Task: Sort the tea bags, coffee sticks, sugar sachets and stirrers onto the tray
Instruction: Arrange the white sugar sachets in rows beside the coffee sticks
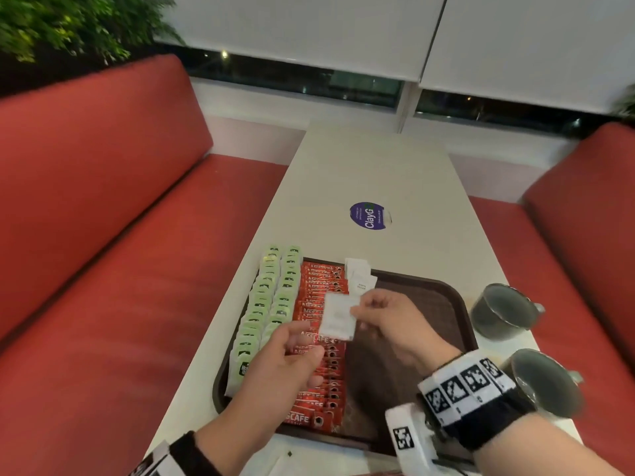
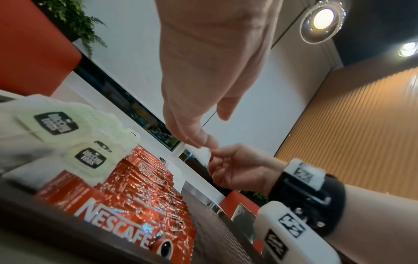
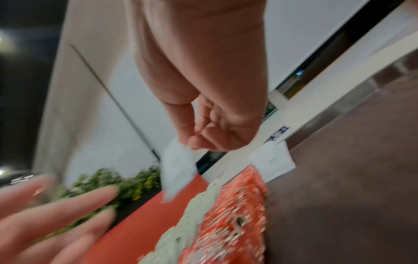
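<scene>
A brown tray (image 1: 443,297) lies on the white table. Two rows of green tea bags (image 1: 271,304) fill its left side, next to a row of red coffee sticks (image 1: 319,341). A few white sugar sachets (image 1: 359,276) lie at the tray's far edge. My right hand (image 1: 357,309) pinches one white sugar sachet (image 1: 336,319) by its corner above the coffee sticks. My left hand (image 1: 309,338) hovers beside it with fingers straight, holding nothing. In the right wrist view the sachet (image 3: 178,169) hangs below the pinching right hand (image 3: 192,141). No stirrers are visible.
Two dark metal cups (image 1: 501,310) (image 1: 546,383) stand on the table right of the tray. A purple round sticker (image 1: 369,215) marks the table further away. Red sofas (image 1: 103,235) flank the table on both sides.
</scene>
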`<state>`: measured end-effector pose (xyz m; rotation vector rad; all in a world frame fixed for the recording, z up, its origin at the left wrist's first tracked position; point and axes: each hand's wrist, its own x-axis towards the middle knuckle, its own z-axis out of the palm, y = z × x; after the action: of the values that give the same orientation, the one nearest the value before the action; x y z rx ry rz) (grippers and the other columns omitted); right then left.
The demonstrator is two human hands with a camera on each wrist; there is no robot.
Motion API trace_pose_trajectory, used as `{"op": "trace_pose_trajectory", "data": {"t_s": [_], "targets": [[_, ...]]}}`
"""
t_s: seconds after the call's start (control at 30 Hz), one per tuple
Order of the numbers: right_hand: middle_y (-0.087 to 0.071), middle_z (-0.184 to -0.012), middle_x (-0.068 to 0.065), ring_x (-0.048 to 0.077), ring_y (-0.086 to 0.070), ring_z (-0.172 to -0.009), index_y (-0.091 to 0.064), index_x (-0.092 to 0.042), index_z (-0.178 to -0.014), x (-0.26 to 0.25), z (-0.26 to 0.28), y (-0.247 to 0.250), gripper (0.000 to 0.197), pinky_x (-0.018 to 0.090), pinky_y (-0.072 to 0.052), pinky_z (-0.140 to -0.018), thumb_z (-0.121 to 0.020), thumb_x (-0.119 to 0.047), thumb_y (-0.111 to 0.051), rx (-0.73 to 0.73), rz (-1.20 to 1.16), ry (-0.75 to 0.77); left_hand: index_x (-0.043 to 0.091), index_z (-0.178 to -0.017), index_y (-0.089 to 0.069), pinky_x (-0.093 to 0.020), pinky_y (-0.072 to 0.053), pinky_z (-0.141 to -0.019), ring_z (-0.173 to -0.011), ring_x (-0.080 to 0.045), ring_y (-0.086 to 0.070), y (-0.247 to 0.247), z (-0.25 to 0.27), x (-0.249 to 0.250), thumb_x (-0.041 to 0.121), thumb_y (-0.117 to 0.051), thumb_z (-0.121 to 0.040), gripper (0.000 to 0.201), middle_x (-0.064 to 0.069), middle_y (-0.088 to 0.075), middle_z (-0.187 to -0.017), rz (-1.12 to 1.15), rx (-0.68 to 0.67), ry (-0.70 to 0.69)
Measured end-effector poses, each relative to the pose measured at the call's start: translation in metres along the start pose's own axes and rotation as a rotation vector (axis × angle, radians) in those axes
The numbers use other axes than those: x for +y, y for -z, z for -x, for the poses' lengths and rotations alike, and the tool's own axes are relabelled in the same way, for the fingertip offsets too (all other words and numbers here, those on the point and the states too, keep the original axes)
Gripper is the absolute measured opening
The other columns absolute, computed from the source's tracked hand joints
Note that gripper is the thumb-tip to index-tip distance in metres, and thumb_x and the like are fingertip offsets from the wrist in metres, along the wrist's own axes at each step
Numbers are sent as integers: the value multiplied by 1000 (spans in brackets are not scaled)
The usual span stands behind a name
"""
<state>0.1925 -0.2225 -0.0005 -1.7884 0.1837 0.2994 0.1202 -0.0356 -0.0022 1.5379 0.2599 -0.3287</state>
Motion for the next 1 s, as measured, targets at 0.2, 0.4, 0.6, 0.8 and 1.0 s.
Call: {"op": "trace_pose_trajectory", "data": {"t_s": [0.2,0.4,0.6,0.8,1.0], "targets": [[-60,-78,10,17,-53,-66,-56,-10,-70,30,-77,33,20,25,-39,-52,-87,0,-63,292,20,-247,22,-96,-68,-42,-58,-83,-72,-16,-71,21,5,-19,9,-69,-85,17,-1,-63,-104,26,37,89],[-66,-89,14,26,-63,-81,-56,-14,-71,39,-110,30,19,33,-52,-65,-87,-7,-64,356,142,-254,11,-88,-69,-34,-57,-64,-65,-16,-68,37,7,-33,-7,-66,-81,20,-7,-64,-94,83,75,119],[-66,-86,11,27,-65,-83,-56,-17,-67,46,-123,23,24,44,-56,-84,-85,-3,-62,438,137,-232,7,-86,-69,-31,-57,-59,-68,-16,-68,44,10,-39,-10,-62,-83,19,-11,-64,-90,102,82,113],[-67,-85,8,29,-67,-90,-59,-19,-66,47,-134,13,20,46,-55,-85,-79,-4,-62,505,161,-177,4,-87,-67,-29,-57,-58,-65,-16,-66,46,11,-42,-12,-63,-82,18,-13,-64,-89,117,76,115],[-69,-81,8,30,-68,-86,-60,-18,-66,53,-141,20,15,45,-56,-82,-71,-4,-61,484,290,-162,8,-86,-69,-32,-58,-64,-68,-20,-68,50,14,-36,-7,-64,-83,17,-8,-67,-86,138,119,77]]}}
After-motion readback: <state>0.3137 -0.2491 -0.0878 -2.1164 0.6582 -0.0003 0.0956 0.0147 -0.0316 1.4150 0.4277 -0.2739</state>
